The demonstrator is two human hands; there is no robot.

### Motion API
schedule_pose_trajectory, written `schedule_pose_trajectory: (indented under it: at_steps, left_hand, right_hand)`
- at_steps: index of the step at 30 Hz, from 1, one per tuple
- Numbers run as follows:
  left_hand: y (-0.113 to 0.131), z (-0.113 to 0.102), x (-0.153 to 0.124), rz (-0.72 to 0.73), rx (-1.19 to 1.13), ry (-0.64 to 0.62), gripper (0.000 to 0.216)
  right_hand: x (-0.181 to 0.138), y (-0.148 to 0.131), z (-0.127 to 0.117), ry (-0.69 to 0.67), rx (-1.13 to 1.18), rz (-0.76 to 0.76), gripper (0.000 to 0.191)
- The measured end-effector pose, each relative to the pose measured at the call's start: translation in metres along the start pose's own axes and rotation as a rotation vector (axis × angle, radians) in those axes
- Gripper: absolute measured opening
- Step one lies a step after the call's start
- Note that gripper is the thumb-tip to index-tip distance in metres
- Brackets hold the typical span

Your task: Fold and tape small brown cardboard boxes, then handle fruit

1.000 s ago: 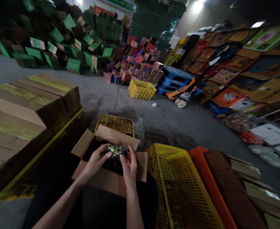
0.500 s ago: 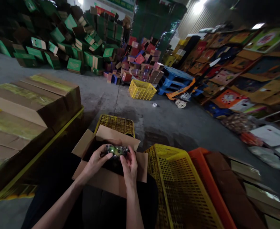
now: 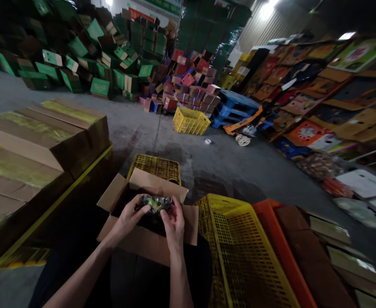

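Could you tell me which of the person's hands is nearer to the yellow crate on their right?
Right. The right hand is just beside the yellow crate; the left hand lies farther, across the open box.

I am seeing both hands, left hand (image 3: 128, 218) and right hand (image 3: 174, 222), sitting over the open cardboard box (image 3: 146, 241), whose raised flaps are hemming them in at front and sides. A yellow crate (image 3: 239, 252) is standing just beside the box on the right, blocking low sideways passage there; an orange crate (image 3: 284, 252) is touching it further right. Stacked cartons (image 3: 43, 137) are closing off the left. Another yellow crate (image 3: 157, 166) is sitting directly behind the box. Room is remaining open straight above the box, and over the bare concrete floor (image 3: 239, 167) beyond.
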State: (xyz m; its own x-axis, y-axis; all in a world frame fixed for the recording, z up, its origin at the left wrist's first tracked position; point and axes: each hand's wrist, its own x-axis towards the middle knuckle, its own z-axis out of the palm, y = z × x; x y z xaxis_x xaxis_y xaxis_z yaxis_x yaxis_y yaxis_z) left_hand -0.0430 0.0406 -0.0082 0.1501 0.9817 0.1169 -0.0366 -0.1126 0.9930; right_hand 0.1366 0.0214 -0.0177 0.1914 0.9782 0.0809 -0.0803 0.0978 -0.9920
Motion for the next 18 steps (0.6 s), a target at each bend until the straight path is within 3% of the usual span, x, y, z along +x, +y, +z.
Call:
schedule_pose_trajectory:
  at_steps: [10,18]
  left_hand:
    - [0.0009,-0.0011,0.0015,-0.024,-0.012,0.001,0.045]
    - [0.0033,-0.0007,0.0006,0.004,0.012,0.008,0.037]
  right_hand:
    - [-0.0010,-0.0066,0.0022,-0.037,0.063,0.017,0.074]
    - [-0.0011,-0.0086,0.0016,-0.077,0.092,0.036,0.073]
